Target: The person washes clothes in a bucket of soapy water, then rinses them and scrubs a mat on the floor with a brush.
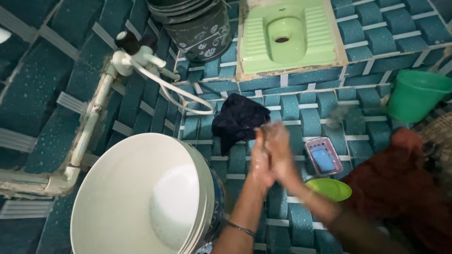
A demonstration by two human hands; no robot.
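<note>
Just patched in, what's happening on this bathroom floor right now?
A person is rubbing the left hand and right hand together, palms pressed; both look wet and blurred. Just beyond them a dark cloth lies on the teal tiled floor. A soap dish with a blue bar sits to the right, a large white bucket to the left.

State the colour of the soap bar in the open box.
Blue soap bar, seen in the head view.
</note>
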